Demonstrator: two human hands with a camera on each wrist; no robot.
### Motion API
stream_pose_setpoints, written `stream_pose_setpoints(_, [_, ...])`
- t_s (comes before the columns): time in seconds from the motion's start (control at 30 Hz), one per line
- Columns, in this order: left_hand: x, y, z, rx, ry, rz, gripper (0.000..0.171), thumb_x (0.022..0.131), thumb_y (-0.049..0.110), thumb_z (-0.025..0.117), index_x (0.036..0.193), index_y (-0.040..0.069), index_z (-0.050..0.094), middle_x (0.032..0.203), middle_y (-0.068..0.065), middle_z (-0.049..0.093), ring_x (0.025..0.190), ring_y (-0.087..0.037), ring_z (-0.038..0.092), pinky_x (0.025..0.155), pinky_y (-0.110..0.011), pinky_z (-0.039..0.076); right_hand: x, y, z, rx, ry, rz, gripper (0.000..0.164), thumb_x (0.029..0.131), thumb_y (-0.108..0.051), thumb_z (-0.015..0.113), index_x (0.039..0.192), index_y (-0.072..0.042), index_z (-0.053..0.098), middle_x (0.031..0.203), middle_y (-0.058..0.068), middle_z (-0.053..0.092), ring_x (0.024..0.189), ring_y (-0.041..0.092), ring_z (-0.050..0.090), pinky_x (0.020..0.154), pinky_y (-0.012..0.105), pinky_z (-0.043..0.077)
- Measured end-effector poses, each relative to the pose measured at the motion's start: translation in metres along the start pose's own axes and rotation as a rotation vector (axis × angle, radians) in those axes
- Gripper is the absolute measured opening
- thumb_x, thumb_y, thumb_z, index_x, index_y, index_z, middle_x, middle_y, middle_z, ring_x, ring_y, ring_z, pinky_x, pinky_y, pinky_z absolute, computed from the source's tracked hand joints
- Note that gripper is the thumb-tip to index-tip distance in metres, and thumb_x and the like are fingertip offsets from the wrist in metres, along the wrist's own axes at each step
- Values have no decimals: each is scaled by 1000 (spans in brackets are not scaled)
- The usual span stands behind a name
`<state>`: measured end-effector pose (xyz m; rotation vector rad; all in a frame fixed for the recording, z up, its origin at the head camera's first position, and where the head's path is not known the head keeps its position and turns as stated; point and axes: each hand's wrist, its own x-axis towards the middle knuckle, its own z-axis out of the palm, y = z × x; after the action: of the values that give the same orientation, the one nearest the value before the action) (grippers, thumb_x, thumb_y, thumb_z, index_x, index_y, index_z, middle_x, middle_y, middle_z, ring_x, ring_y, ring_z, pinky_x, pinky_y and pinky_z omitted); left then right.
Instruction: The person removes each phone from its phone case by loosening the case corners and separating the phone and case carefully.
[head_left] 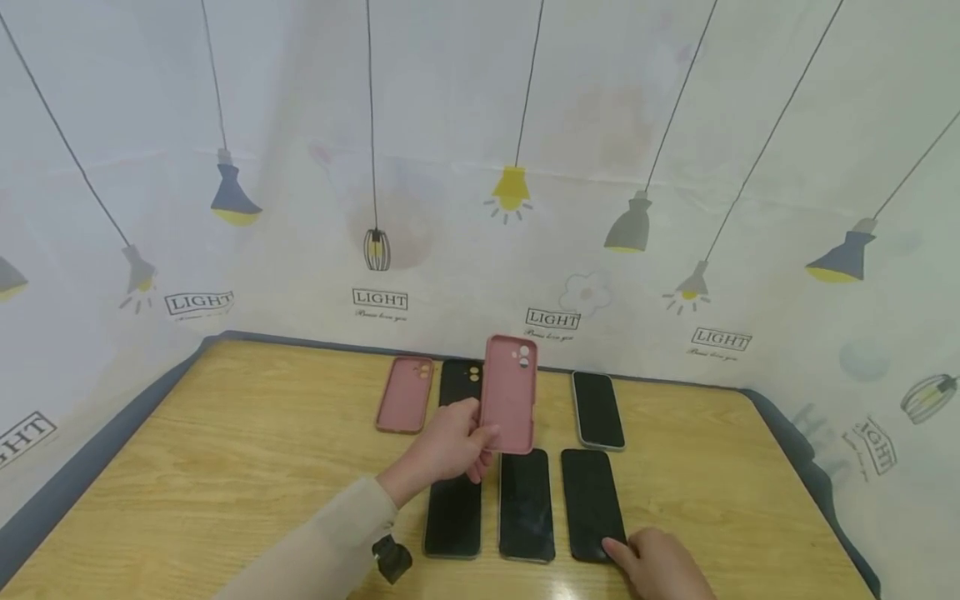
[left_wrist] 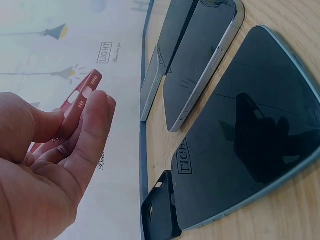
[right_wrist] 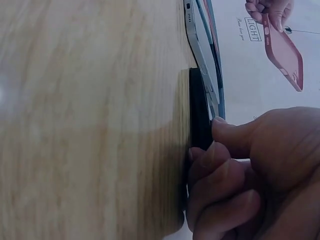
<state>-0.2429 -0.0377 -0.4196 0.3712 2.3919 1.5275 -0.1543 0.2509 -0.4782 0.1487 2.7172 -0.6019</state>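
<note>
Raised over the table, a pink phone case (head_left: pixel 508 396) is pinched in my left hand (head_left: pixel 450 442), its hollow inner side facing the head view. The left wrist view shows the thumb on one side of that case (left_wrist: pixel 80 112) and fingers on the other. My right hand (head_left: pixel 663 567) grips the near right corner of a black phone (head_left: pixel 592 500), thumb on top and fingertips at its edge. This phone lies low along the wood in the right wrist view. Beside it is a second dark-screened phone (head_left: pixel 527 504), and farther left another phone (head_left: pixel 452 525), partly under my left hand.
A second pink case (head_left: pixel 405 396) lies at the back left. Next to it is a black case (head_left: pixel 459 379), partly hidden. Back right lies a phone with a pale frame (head_left: pixel 597 408). Behind the wooden table (head_left: pixel 187 467) hangs a lamp-printed cloth (head_left: pixel 450 150).
</note>
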Motion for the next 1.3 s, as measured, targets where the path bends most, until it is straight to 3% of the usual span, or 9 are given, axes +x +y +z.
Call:
stream_pose_setpoints(0.43, [3, 3, 1, 2, -1, 4, 16, 100, 19, 55, 99, 3, 54, 73, -13, 66, 56, -21, 65, 55, -43, 60, 1, 0, -4, -19, -27, -4, 40, 94, -38, 61, 67, -9, 64, 56, -1, 48, 54, 14, 44, 54, 28, 36])
stream_pose_setpoints(0.87, [14, 1, 6, 26, -1, 12, 18, 101, 23, 54, 103, 6, 57, 73, -9, 68, 58, -20, 66, 56, -42, 60, 4, 5, -11, -18, 130, -59, 44, 97, -33, 57, 60, -11, 51, 54, -1, 41, 51, 14, 38, 50, 26, 30])
stream_pose_setpoints(1.3, [32, -5, 9, -52, 6, -14, 21, 100, 23, 55, 94, 4, 62, 72, -10, 68, 59, -21, 68, 54, -36, 60, 16, 17, -13, -13, 243, -91, 38, 97, -26, 58, 62, -12, 51, 53, -1, 40, 51, 14, 39, 48, 26, 31])
